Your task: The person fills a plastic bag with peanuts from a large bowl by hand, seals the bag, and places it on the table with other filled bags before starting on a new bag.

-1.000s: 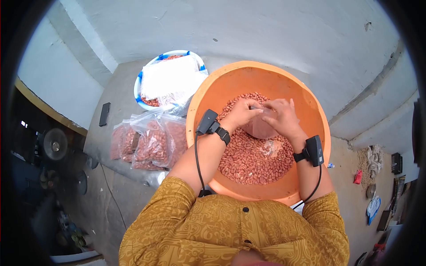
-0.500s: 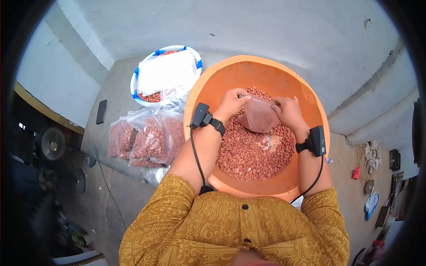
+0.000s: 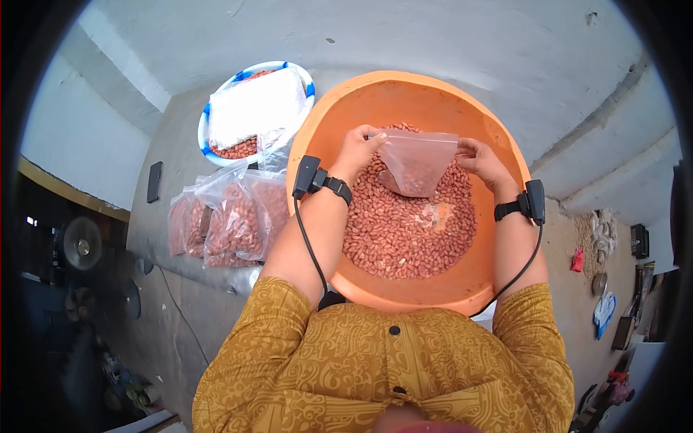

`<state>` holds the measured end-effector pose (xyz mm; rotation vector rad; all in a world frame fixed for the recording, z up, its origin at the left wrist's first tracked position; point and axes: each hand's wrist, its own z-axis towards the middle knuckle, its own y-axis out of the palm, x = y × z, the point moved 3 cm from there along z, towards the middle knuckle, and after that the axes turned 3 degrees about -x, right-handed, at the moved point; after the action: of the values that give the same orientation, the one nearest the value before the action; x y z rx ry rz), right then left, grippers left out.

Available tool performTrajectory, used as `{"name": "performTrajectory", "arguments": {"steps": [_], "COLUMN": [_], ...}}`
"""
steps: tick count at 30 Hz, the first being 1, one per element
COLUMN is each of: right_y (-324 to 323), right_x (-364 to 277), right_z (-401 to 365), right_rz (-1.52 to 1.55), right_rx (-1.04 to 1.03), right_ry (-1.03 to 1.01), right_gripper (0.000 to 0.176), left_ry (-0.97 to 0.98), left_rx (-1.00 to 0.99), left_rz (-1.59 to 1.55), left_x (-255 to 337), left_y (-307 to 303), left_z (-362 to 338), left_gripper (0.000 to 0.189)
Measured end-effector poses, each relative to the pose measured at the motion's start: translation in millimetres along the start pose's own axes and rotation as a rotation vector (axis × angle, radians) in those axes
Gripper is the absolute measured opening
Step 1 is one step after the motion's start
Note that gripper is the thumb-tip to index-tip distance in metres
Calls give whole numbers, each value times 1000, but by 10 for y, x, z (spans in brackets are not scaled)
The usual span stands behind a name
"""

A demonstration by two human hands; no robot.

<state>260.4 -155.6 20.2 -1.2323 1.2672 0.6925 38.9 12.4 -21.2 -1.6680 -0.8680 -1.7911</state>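
Note:
A large orange basin point(image 3: 404, 294) holds a spread of reddish-brown peanuts point(image 3: 404, 249). Over them hangs a clear zip bag point(image 3: 419, 160) with some peanuts at its bottom. My left hand point(image 3: 356, 150) pinches the bag's upper left corner between thumb and fingers. At the upper right corner is my right hand point(image 3: 484, 163), its fingers curled but apart, beside the bag's edge; no grip on the bag shows there.
Left of the basin stand several filled bags of peanuts point(image 3: 234, 224). Behind them a blue-and-white bowl point(image 3: 204, 137) holds peanuts and a stack of white plastic bags point(image 3: 256, 108). A black phone-like object point(image 3: 154, 181) lies at the table's left edge.
The bag's top now stretches wider and flatter. My right hand has moved right and its fingers have loosened from the bag. The whole view has shifted slightly.

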Motion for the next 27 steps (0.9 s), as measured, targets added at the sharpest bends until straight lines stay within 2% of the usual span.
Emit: {"name": "performTrajectory", "arguments": {"steps": [2,3,6,7,10,11,14,15,17,18,20,24,25,27], "right_y": [259,307,667,695,572,490,301,354,397,409,345,288,272,266], "right_x": [-103,100,413,507,677,700,696,398,-44,-144,-203,-317,-375,-557], "right_z": [-68,58,36,60,256,293,431,307,117,79,47,-19,-52,-122], "right_rz": [0,-383,-326,-302,-94,-200,-96,182,448,584,577,616,664,743], "right_rx": [-182,-333,-120,-16,10,26,178,246,268,276,281,278,254,240], "right_ry": [-33,75,-156,-164,26,65,38,-15,-85,-119,-156,-198,-245,-347], "right_gripper": [45,56,53,38,27,21,23,25,24,24,25,29,30,34], "left_ry": [12,16,-14,-41,-10,-88,-91,-134,-219,-217,-214,-107,28,-34], "left_rx": [-13,-18,-59,-104,-65,-53,-199,-308,-521,-543,-584,-606,-512,-445], "left_rz": [-49,-72,-149,-166,-200,-147,-94,-148,-252,-314,-437,-421,-423,-491], "left_x": [-37,-61,-72,-69,51,100,-117,-119,-29,50,251,402,467,555], "left_y": [36,51,46,37,69,73,94,155,304,377,550,713,740,669], "left_z": [28,30,20,15,-42,-93,12,-9,-147,-219,-365,-407,-386,-293], "left_gripper": [9,9,9,17,41,59,70,72,76,77,79,74,63,55]}}
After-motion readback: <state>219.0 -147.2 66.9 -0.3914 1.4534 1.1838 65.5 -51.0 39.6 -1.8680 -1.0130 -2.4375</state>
